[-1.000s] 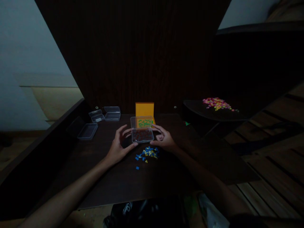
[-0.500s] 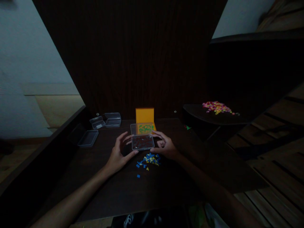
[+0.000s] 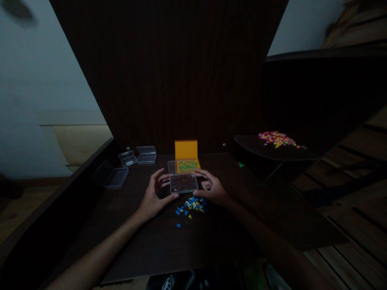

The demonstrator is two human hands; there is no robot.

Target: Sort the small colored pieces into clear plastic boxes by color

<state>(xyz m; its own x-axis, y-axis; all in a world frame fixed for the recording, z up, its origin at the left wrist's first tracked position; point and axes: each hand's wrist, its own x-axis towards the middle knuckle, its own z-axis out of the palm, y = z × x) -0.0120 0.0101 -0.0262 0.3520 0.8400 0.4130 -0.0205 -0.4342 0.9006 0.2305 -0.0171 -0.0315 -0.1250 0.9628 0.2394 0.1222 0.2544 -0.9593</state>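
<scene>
A clear plastic box (image 3: 184,183) with small dark red pieces in it sits between my two hands. My left hand (image 3: 155,195) is curved round its left side, thumb tip at the near left corner. On the right edge, my right hand (image 3: 213,188) grips with thumb in front and fingers behind. Just beyond it stands an open yellow case (image 3: 186,149), and small green pieces (image 3: 186,165) show at its base. A loose pile of small blue and yellow bricks (image 3: 194,204) lies on the dark tabletop in front of the box.
Clear open boxes stand at the back left: a small one (image 3: 127,158), a wider one (image 3: 146,155) and a nearer one (image 3: 116,178). A raised side board (image 3: 60,189) borders the left. Pink and yellow pieces (image 3: 277,139) are heaped on a rounded shelf (image 3: 254,146) at right.
The whole view has shifted slightly, so everything sits a little lower and to the right. Both hands stay at the clear box in the same pose.
</scene>
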